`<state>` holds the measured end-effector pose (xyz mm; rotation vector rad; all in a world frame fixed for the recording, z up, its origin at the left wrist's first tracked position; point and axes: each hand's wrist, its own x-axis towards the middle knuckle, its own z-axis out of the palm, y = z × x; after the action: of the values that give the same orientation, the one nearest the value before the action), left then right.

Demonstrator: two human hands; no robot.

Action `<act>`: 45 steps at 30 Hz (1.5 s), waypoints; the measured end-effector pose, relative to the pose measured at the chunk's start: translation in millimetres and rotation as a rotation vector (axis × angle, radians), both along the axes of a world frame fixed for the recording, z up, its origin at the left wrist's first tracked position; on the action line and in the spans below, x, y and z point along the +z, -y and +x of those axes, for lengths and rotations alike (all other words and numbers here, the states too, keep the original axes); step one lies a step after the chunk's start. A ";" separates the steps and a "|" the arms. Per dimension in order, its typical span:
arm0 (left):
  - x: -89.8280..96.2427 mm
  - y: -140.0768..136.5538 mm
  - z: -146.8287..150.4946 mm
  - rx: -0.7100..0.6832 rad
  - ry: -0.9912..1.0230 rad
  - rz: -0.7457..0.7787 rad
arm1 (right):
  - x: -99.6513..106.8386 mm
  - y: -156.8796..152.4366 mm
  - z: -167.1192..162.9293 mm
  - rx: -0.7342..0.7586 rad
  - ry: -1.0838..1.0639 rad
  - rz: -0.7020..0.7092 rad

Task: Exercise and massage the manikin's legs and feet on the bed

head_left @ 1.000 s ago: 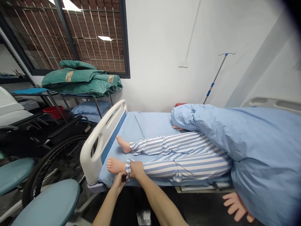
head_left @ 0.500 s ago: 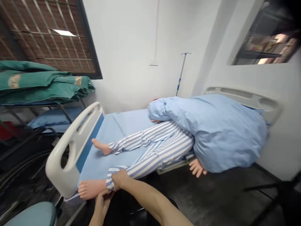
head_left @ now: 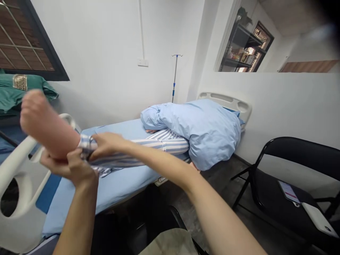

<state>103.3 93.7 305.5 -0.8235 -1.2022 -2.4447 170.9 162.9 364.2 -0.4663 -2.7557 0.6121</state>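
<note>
A bare foot, looking like a manikin's, is held up above the bed, toes pointing up and left. My left hand cups the heel and ankle from below, its fingers wrapped round. Just above the ankle, my right hand grips the cuff of the blue-and-white striped trousers. The raised leg stretches back along the bed toward a light blue quilt, which covers the upper body. Part of a hand peeks out below the quilt's near edge. The other leg is mostly hidden behind my arms.
White bed end boards stand at the left and far right. An IV pole rises behind the bed. On the right, a black folding chair carries a phone and a white device. Green bundles lie far left.
The near foot has been lifted off the mattress, with both my hands on the lower leg. My view has turned right, bringing the black chair into sight.
</note>
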 end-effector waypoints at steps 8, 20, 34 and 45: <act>132.6 -55.6 72.3 0.081 -0.541 -0.074 | 104.8 -64.9 82.2 -0.264 -0.507 0.162; 154.2 -80.9 57.7 -0.010 -0.679 -0.067 | 121.8 -94.3 90.4 -0.200 -0.423 0.230; -33.2 -21.3 -111.0 -0.281 0.080 -0.342 | -36.3 -37.3 -88.7 -0.142 0.019 0.108; -250.8 42.3 -157.9 -0.586 0.876 -0.489 | -240.6 13.4 -146.5 -0.113 0.426 0.146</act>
<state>-54.6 51.4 54.7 -0.1541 -2.1735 -3.1851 24.4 149.5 123.5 -0.7911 -3.1111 0.3080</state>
